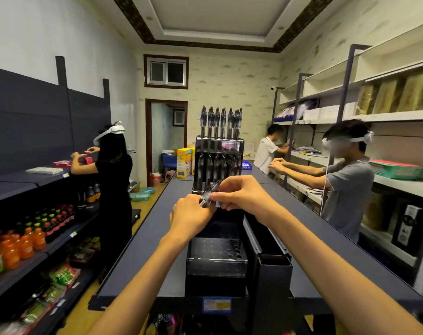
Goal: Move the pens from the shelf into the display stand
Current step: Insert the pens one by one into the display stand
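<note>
A clear-barrelled pen (211, 191) is held slanted between both hands above the near display stand (216, 262), a black tiered rack with rows of round holes, none of them filled. My left hand (193, 217) grips the pen's lower end and my right hand (239, 194) pinches its upper part. Beyond them stands a second black display stand (219, 163) filled with several dark pens in two tiers. Both stands rest on the dark blue shelf top (152, 238).
A dark open box (274, 264) sits right of the near stand. A person at the left works at a shelf of drink bottles (24, 245). Two people at the right reach into white shelving (399, 184). A yellow box (184, 163) stands behind the far stand.
</note>
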Demonstrator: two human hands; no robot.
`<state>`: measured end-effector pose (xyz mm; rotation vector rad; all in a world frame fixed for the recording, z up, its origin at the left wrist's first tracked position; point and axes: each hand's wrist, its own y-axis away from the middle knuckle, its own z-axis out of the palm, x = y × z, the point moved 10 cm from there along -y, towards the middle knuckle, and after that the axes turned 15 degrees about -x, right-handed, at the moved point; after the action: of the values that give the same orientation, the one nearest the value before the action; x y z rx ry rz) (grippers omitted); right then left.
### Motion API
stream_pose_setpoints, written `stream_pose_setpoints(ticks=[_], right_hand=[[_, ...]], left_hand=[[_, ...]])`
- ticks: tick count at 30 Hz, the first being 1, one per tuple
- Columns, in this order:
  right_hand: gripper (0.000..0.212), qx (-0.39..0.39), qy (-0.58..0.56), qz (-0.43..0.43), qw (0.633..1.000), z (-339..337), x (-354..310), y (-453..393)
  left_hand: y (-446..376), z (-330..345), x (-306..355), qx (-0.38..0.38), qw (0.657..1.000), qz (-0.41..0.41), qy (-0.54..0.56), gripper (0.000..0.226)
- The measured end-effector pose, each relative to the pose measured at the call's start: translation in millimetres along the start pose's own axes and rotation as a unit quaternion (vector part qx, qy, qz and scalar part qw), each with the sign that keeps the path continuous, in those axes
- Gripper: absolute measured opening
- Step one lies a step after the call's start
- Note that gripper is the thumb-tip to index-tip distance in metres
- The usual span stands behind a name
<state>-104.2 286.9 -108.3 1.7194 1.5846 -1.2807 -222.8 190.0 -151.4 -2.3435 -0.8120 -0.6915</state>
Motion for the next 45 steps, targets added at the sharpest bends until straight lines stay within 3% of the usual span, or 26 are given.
stream_pose_setpoints(ticks=[5,14,19,21,24,28,37,42,45], right_hand=[[0.019,0.075,-0.156,-0.004,0.985,-7.6,8.8,0.4],[0.02,0.103,-0.217,-0.022,0.971,-15.7,12.8,-1.4],[0.016,0.181,-0.254,-0.048,0.949,-45.4,6.9,-0.5],[0.012,0.227,-0.206,-0.073,0.949,-67.5,-2.8,5.5],[0.013,0.286,-0.042,-0.094,0.953,-96.7,-21.4,15.2],[0.008,0.328,0.134,-0.079,0.932,-114.9,-37.7,18.1],[0.019,0.327,0.256,-0.097,0.905,-100.1,-43.9,8.5],[0.026,0.233,0.274,-0.018,0.933,-87.9,-22.5,-12.9],[0.03,0.23,0.315,0.013,0.921,-84.4,-16.1,-9.0]], left_hand=[[-2.3,3.6,1.8,-0.026,1.0,0.004,-0.001,0.033],[-7.0,6.9,-5.0,-0.03,0.999,-0.007,0.014,0.034],[-11.0,5.2,-15.6,-0.046,0.997,0.0,0.062,0.042],[-10.0,2.8,-22.2,-0.037,0.997,-0.004,0.075,0.044],[-8.4,-1.4,-27.9,-0.031,0.996,0.005,0.083,0.046],[-3.8,-6.6,-24.8,-0.038,0.996,0.041,0.071,0.035],[1.1,-20.3,-31.6,-0.013,0.996,0.051,0.066,0.045],[4.7,-23.8,-32.1,-0.022,0.996,0.059,0.066,0.035],[5.8,-23.0,-35.2,-0.025,0.996,0.058,0.065,0.035]])
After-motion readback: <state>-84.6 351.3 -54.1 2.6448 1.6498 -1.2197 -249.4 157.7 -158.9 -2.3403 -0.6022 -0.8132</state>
